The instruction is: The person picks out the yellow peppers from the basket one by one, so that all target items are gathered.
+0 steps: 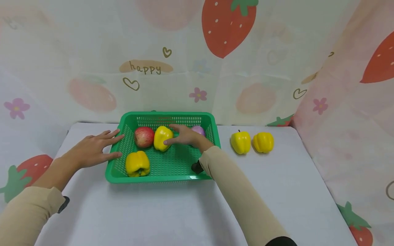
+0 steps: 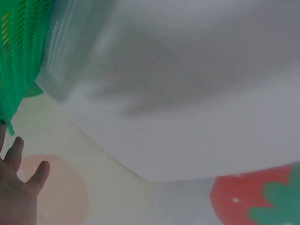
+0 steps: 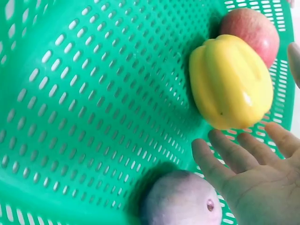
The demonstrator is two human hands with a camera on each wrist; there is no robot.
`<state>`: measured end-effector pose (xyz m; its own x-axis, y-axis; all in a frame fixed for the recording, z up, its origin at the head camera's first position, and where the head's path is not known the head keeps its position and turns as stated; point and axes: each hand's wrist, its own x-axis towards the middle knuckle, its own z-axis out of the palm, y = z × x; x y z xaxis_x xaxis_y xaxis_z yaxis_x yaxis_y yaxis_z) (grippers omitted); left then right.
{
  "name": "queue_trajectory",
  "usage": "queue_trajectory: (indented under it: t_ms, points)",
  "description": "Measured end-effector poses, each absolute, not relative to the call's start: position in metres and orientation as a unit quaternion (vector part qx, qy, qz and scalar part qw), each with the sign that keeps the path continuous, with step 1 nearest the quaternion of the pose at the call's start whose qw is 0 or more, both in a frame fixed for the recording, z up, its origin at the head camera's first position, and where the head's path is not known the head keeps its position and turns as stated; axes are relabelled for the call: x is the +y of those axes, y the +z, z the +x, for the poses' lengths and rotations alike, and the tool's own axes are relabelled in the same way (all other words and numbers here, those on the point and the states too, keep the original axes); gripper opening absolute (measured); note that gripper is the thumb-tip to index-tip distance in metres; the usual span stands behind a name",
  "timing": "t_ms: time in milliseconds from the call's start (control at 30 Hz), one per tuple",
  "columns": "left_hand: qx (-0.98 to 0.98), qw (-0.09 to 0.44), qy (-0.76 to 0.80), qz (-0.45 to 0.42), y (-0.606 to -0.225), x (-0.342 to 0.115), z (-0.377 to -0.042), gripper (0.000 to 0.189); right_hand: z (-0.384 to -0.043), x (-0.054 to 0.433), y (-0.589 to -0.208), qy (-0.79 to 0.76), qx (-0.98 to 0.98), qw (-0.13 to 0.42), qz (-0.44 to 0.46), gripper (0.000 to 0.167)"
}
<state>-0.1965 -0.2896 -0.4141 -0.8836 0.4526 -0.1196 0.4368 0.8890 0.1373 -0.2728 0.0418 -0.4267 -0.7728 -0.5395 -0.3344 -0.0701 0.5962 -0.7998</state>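
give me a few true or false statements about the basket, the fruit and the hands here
1. Two yellow peppers lie on the table outside the green basket. True.
2. The right hand grips the red apple. False: its straight fingers reach the yellow pepper beside the apple.
3. The left hand touches the basket's left wall. True.
4. The basket holds only peppers. False: also an apple and a purple fruit.
5. The apple lies on the table. False: it is in the basket.
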Motion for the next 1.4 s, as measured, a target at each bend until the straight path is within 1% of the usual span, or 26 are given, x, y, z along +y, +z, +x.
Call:
queue_trajectory:
  t_ms: [300,567,933,1200,1400]
  points:
    - [0.97,0.079,0.052,0.225,-0.413,-0.29,-0.197,0.077,-0.277,0.037,-0.435,-0.422,0.844,0.289,-0.162,0.086]
    - [0.969,0.078,0.055,0.226,-0.414,-0.289,-0.196,0.076,-0.282,0.028,-0.441,-0.397,0.859,0.269,-0.179,0.081]
    - [0.969,0.073,0.061,0.227,-0.414,-0.289,-0.195,0.076,-0.286,0.019,-0.454,-0.413,0.864,0.239,-0.159,0.073]
    - [0.969,0.072,0.06,0.229,-0.414,-0.289,-0.195,0.076,-0.285,0.017,-0.456,-0.414,0.867,0.241,-0.137,0.07]
    - [0.969,0.069,0.059,0.23,-0.415,-0.29,-0.195,0.076,-0.285,0.015,-0.458,-0.419,0.867,0.233,-0.134,0.066]
